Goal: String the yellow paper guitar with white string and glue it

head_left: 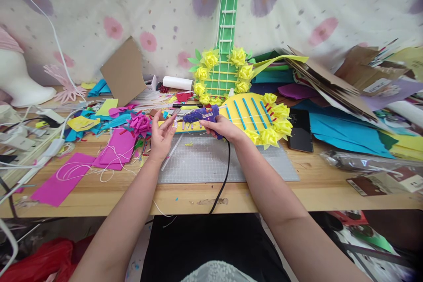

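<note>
Wooden table [185, 199]: gray cutting mat [205, 163], magenta sheet [61, 180], black slab [301, 134], possibly phone.

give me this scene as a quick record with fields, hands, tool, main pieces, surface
right hand: gripping a purple glue gun
left hand: near the gun's nozzle; whether it pinches anything is too small to tell
tool cable: black cable running down over the table edge
nearest piece: yellow paper guitar with blue strips and yellow flowers, lying behind the hands
behind it: green paper guitar, upright, with white strings and yellow flowers
surface: wooden table with a grey cutting mat
left side: magenta sheets
</note>
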`<state>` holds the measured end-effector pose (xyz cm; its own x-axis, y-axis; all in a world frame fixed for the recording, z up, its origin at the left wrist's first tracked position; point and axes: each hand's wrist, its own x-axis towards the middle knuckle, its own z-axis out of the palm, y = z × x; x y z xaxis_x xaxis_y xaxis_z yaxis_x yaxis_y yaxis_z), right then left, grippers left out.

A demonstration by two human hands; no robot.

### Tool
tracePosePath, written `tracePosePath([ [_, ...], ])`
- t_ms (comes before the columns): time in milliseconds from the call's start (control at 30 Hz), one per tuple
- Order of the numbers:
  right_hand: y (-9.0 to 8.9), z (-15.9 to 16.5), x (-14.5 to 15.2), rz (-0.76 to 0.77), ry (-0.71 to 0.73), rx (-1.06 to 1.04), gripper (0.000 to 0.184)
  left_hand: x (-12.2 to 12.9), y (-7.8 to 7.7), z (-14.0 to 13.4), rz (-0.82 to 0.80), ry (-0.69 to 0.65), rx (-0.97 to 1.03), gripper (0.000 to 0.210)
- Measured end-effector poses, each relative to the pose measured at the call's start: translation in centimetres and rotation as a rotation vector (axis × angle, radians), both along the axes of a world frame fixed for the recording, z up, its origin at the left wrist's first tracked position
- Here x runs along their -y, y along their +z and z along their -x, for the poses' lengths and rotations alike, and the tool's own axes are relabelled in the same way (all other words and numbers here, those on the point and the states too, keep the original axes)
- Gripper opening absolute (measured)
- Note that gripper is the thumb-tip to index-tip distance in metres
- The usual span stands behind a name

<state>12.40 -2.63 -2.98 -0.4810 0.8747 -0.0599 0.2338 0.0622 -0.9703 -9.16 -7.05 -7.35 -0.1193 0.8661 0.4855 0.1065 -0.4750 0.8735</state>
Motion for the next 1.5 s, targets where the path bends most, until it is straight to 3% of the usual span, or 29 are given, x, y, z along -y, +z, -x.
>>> tracePosePath([
  [300, 0.1, 0.0, 0.1, 0.004, 0.022, -0.009, 0.047, 0.0, 0.1, 0.1, -0.048, 0.015, -0.034, 0.067],
  [467, 0.3, -0.1, 0.0, 0.025, 0.005, -0.062, 0.044, -0.1, 0.6, 1.2, -0.137, 0.095, -0.177, 0.067],
  [567, 0.5, -0.2, 0.1, 0.034, -0.021, -0.144, 0.044, 0.2, 2.8, 2.8, -0.212, 0.156, -0.396, 0.071],
  [700, 0.9, -0.1, 0.1, 0.035, -0.101, -0.230, 0.045, 0.3, 7.5, 5.4, -0.219, 0.156, -0.799, 0.071],
  [767, 1.1, -0.1, 0.2, 0.012, -0.144, -0.299, 0.046, 0.1, 9.2, 6.7, -0.173, 0.124, -0.964, 0.070],
  [833, 1.4, 0.0, 0.2, -0.020, -0.213, -0.362, 0.047, -0.2, 10.0, 7.6, -0.091, 0.092, -1.105, 0.069],
  [933, 1.8, -0.1, 0.3, -0.081, -0.325, -0.388, 0.049, -0.8, 9.6, 8.3, 0.052, 0.043, -1.263, 0.071],
  [1033, 1.9, -0.1, 0.5, -0.127, -0.350, -0.374, 0.050, -1.2, 8.5, 8.1, 0.125, 0.004, -1.357, 0.071],
  [1300, 1.2, 1.0, 0.5, -0.106, -0.350, -0.475, 0.046, -2.0, 6.9, 7.1, 0.053, -0.035, -1.492, 0.069],
  [1500, 0.4, 1.2, 0.2, -0.084, -0.362, -0.404, 0.048, -1.7, 6.9, 6.7, 0.072, 0.071, -1.668, 0.067],
])
